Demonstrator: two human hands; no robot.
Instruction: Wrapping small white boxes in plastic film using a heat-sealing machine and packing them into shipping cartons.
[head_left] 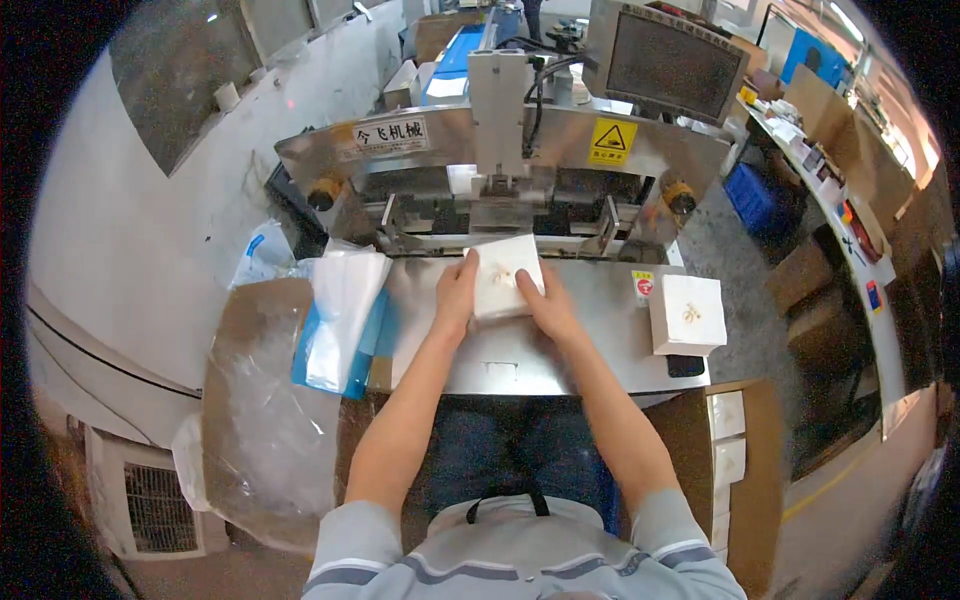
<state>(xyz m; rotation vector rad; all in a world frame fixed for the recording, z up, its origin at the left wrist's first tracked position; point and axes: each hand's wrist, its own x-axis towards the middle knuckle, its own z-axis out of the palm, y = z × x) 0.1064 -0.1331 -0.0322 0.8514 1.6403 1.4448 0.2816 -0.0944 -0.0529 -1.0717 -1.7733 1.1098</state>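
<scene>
Between my two hands is a square stack of white paper napkins (500, 262) with a small gold print on top. My left hand (457, 293) grips its left side, thumb along the upper face. The right side is held by my right hand (550, 305), its thumb pressing on the top near the print. The stack is above the metal worktable (500, 365), just in front of the machine's opening (510, 215). On the right part of the table stands another napkin stack (688, 312) with a similar gold print. A flat black object (686, 366) lies at its front edge.
Clear plastic bags (345, 310) lie on blue sheeting at the left, beside a cardboard box (262, 330) lined with plastic film. An open carton (760, 480) at the lower right holds several white napkin stacks (728, 415). A monitor (670, 65) rises behind the steel machine.
</scene>
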